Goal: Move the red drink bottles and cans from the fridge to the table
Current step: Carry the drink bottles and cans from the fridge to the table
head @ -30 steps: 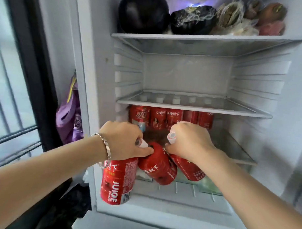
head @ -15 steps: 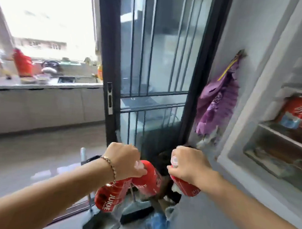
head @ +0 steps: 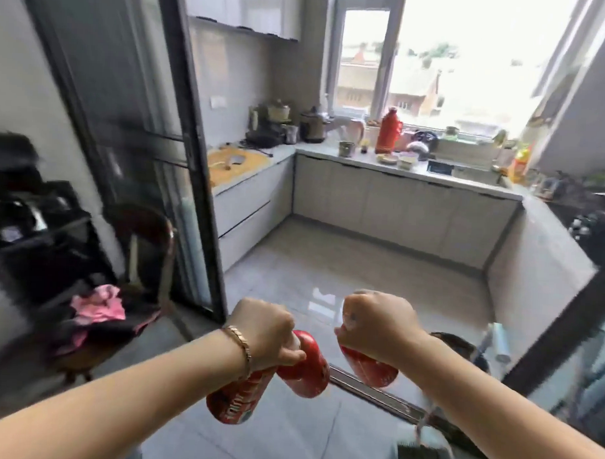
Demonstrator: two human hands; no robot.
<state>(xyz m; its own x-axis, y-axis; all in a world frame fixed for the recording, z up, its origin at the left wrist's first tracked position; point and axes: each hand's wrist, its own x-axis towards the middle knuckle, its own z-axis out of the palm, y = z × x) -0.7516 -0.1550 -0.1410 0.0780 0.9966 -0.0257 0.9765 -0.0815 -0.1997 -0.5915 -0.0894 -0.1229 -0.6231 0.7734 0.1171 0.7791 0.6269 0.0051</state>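
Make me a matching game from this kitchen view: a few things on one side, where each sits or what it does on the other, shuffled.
1 left hand
2 right hand
3 red flask
4 pink cloth

A on the counter
B grips one red drink
C lies low at the left
D grips two red drinks

Pairs: 1-D, 2-B, 3-A, 4-C

Lettered bottle (head: 235, 400), lower centre: red, white lettering, blurred
Middle bottle (head: 306, 367), just right of it: plain red
Third bottle (head: 371, 369), lower centre-right: red, faint pale print
Bracelet (head: 239, 344), lower centre-left: gold-toned links
Flask (head: 388, 129), upper centre-right: red, yellowish bands near the base
Door frame (head: 196, 191), centre-left: black
Cabinets (head: 398, 205), centre: pale grey
Chopping board (head: 238, 167), left of centre: orange-yellow
Cloth (head: 101, 306), lower left: pink
Floor (head: 361, 283), centre: pale grey, glossy
Counter bottle (head: 517, 164), upper right: yellow-orange
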